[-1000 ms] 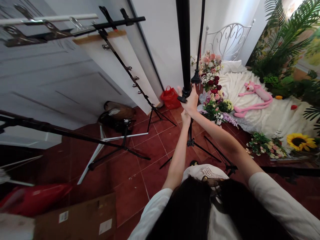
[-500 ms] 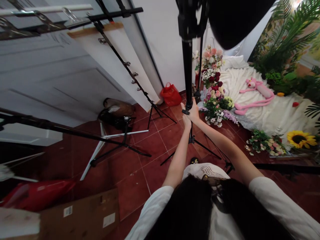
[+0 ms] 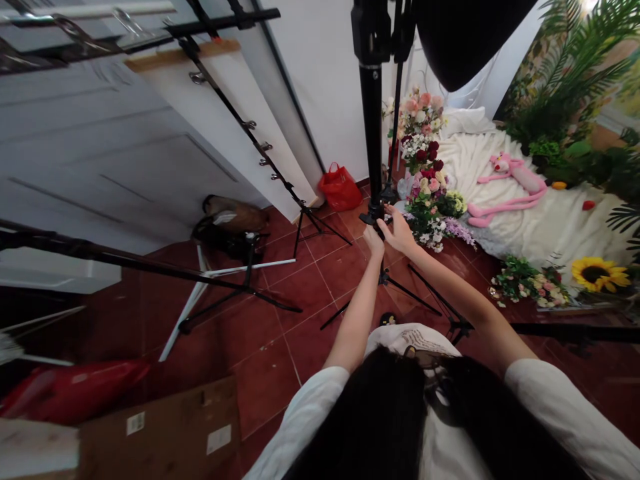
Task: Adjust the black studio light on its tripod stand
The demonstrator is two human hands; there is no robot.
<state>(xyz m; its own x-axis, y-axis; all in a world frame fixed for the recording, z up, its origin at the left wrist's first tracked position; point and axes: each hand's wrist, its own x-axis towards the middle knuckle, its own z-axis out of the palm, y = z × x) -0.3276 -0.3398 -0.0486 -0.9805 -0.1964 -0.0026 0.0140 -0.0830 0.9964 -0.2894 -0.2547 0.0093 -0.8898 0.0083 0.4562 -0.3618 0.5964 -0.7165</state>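
I see the tall, black, tubular stand rising toward twelve o'clock. The left hand is clamped round it just below its black knobbed collar; the right hand, at four o'clock from that collar, has thumb and fingers apart, contact unclear to me.

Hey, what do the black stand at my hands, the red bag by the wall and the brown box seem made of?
Black stand: probably metal, dark satin finish, judging by its slim, straight tubes; plastic parts are possible.
Red bag: likely thin plastic, slightly shiny, given its creases and soft slump.
Brown box: apparently cardboard, matte and flat-sided, with labels.
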